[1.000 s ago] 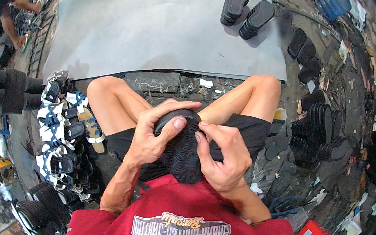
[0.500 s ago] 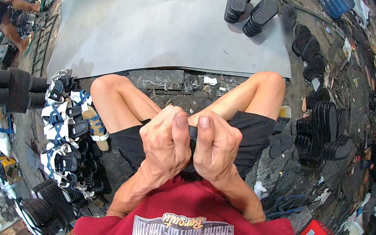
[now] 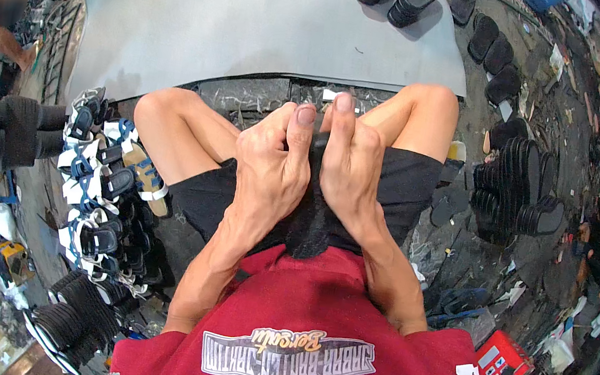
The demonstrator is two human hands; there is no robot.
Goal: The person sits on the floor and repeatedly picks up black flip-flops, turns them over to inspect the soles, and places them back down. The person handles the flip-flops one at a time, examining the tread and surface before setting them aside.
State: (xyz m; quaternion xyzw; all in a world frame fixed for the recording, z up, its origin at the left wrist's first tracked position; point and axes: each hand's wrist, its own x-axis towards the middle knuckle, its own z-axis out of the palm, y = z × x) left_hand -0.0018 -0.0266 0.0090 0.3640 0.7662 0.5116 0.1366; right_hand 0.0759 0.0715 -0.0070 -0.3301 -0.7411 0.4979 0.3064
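Note:
A dark, rounded, sole-shaped piece hangs between my wrists, its near end over the red shirt. My left hand is closed round one side of it, thumb stretched forward along the top. My right hand grips the other side in the same way, thumb pointing away from me. Both sets of fingers curl underneath, so the far part of the piece is hidden. Hands and piece are held above my black shorts, between my bent knees.
A large grey sheet lies ahead, with stacks of black soles on it. Strapped sandals are heaped at my left, near stacked dark soles. More soles and a red box are on the right.
Both hands have moved forward, away from my chest, and the thumbs now point ahead. The dark piece's rounded near end has come into sight. The view has shifted slightly.

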